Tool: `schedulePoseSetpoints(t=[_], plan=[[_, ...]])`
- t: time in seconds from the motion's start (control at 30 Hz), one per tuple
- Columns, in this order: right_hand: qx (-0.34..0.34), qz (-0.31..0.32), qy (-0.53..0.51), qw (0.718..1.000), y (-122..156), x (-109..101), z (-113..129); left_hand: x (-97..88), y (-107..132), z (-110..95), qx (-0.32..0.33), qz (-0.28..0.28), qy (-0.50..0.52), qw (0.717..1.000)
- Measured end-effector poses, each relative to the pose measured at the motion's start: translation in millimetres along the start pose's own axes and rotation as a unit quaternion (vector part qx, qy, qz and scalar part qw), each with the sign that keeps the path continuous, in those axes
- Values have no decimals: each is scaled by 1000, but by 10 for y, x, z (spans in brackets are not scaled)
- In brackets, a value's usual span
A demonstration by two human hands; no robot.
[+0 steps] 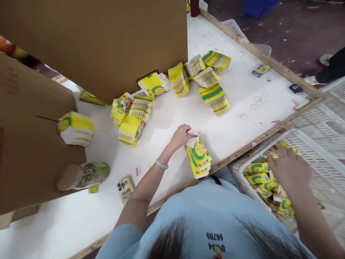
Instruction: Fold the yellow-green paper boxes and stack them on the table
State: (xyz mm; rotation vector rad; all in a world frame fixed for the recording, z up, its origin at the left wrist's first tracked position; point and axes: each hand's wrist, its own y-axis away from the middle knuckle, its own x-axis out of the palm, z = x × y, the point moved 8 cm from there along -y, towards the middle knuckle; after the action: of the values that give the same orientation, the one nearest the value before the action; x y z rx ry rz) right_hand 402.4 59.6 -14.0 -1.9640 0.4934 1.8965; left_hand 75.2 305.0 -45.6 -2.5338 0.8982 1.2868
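My left hand (182,136) rests on the top end of a fanned stack of yellow-green printed packets (199,159) near the table's front edge, fingers curled over it. My right hand (289,169) reaches down into a white plastic crate (318,158) at the right, over a heap of the same yellow packets (260,178); its fingers are smeared by motion and I cannot see whether it holds one. A pale bracelet (161,164) circles my left wrist.
Several more packet stacks (212,95) lie across the white table (242,86), with loose rubber bands (258,101). Big brown cardboard sheets (107,39) stand at the back and left. A phone (125,188) and a lidded jar (83,175) lie at the left front.
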Motion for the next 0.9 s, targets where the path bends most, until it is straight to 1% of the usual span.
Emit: schedulePoseSetpoints(t=[0.03,0.07,0.1,0.13,0.2,0.23,0.27,0.33,0.37,0.43,0.5,0.57,0.63,0.7,0.77,0.83,0.9], plan=[[-31,-21,-61,997,-20,-15,284,-52,2,9,15,-3,-5,1000],[-62,-36,-130,989,-45,-27,605,-124,15,10,31,-16,-9,999],[-94,-48,-204,973,-72,-40,948,-207,39,-1,47,-33,-11,998],[-130,-54,-275,951,-95,-55,1298,-293,71,-26,63,-51,-8,997],[-185,-71,-374,906,-123,-98,1920,-444,146,-92,82,-75,23,994],[-203,-83,-398,891,-127,-123,2171,-507,184,-119,74,-81,48,993],[-213,-88,-409,883,-130,-136,2378,-561,221,-148,60,-86,72,992],[-221,-89,-415,878,-135,-145,2655,-668,304,-226,31,-106,99,989],[-223,-83,-420,876,-138,-145,2735,-720,348,-276,20,-120,106,987],[-232,-68,-444,863,-140,-156,2802,-811,436,-381,9,-147,126,981],[-233,-56,-477,845,-144,-183,2768,-861,520,-463,-2,-166,164,972],[-213,-39,-517,829,-155,-208,2673,-849,602,-540,-5,-175,204,963],[-181,-3,-569,803,-165,-211,2585,-759,686,-613,-6,-172,246,954],[-144,41,-627,765,-168,-199,2531,-592,770,-698,1,-156,284,946],[-105,67,-670,732,-163,-187,2503,-403,859,-783,15,-142,296,944],[-81,67,-690,716,-157,-184,2498,-237,940,-808,18,-141,291,946],[-77,61,-694,713,-156,-171,2524,-117,994,-738,1,-150,290,945]])
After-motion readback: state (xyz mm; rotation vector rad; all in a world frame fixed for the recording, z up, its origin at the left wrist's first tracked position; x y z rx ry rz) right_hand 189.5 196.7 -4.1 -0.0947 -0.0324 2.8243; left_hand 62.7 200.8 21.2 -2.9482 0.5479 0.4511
